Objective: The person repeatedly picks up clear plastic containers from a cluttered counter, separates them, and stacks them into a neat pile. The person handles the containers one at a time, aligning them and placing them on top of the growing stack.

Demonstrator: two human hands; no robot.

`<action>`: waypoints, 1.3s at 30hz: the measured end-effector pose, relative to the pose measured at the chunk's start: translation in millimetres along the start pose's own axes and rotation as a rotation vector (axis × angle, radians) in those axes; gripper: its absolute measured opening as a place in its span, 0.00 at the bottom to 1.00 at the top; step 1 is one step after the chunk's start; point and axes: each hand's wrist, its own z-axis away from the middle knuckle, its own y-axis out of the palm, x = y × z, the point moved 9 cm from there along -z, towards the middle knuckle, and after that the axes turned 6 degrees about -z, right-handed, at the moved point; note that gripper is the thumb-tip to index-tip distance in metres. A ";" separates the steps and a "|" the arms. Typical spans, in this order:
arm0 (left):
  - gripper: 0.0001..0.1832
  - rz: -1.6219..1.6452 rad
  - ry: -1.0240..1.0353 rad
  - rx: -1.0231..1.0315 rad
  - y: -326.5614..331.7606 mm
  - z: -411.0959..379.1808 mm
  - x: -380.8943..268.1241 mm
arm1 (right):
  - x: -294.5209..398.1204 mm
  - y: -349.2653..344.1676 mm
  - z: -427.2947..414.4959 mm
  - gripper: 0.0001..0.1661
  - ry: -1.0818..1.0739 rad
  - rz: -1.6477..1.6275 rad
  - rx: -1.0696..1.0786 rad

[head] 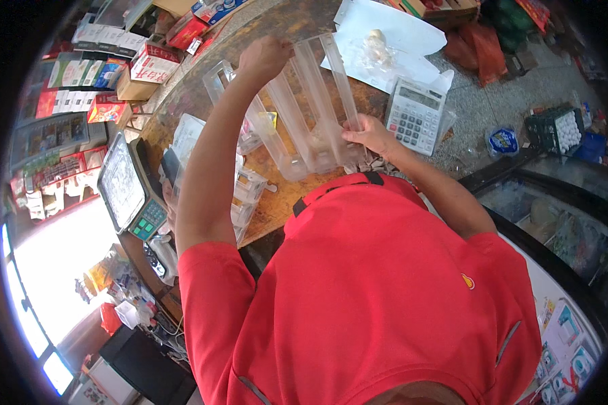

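A clear plastic rack [309, 96] with several long parallel dividers stands over the wooden table, in front of my red shirt. My left hand [266, 58] is curled at the rack's far left corner, its fingertips partly hidden. Around the near right side wall of the rack, my right hand [372, 135] is closed, thumb on the outer divider. More clear plastic rack parts [247, 195] lie to the left, nearer the table's edge, and another clear frame [218, 78] is partly behind my left forearm.
A desktop calculator [415, 116] lies right of the rack, by a white sheet [354, 23] with a clear plastic bag [377, 53] on it. A weighing scale [131, 187] stands left. Boxed goods [154, 63] are beyond it; a glass-topped cabinet [562, 202] is at right.
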 end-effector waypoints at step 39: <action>0.18 0.183 0.465 -0.192 130.6 199.8 -64.8 | -22.9 8.4 16.3 0.26 0.130 -0.174 -0.362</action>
